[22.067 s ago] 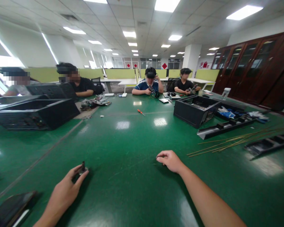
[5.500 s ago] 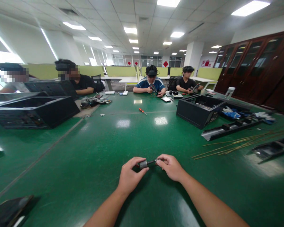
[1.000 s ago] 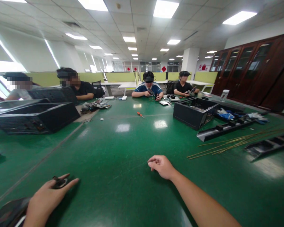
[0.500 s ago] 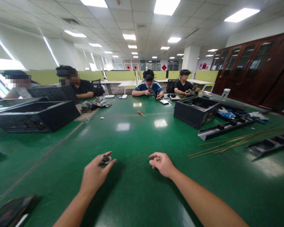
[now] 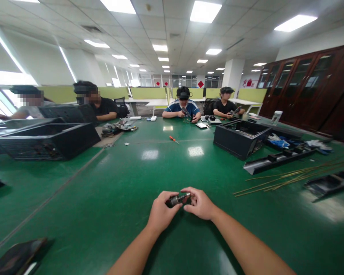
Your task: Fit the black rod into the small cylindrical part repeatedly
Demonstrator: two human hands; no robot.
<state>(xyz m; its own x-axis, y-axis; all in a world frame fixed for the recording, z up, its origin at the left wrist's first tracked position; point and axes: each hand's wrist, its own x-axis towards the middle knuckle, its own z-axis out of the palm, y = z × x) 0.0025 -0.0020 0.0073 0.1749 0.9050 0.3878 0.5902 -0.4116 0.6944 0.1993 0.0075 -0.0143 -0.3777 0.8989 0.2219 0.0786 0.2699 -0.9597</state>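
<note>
Over the green table (image 5: pixel 149 172), my left hand (image 5: pixel 161 214) grips a small dark metal cylinder (image 5: pixel 176 199), with thumb and fingers around its thick end. Its stepped, narrower silver end points to the right. My right hand (image 5: pixel 201 204) is at that narrow end, fingers curved around it and thumb apart below. Whether the right fingers touch the metal I cannot tell. The cylinder's left end is hidden in my left hand.
An orange-handled screwdriver (image 5: pixel 173 139) lies ahead. Black computer cases stand left (image 5: pixel 46 141) and right (image 5: pixel 240 137). Thin brass-coloured rods (image 5: pixel 275 181) and a black metal rail (image 5: pixel 278 160) lie at the right. A dark flat object (image 5: pixel 17 258) is near left. Several people sit across.
My left hand has moved right with the metal cylinder and turned it sideways. My hands, apart before, are now together at the cylinder. The view has shifted slightly.
</note>
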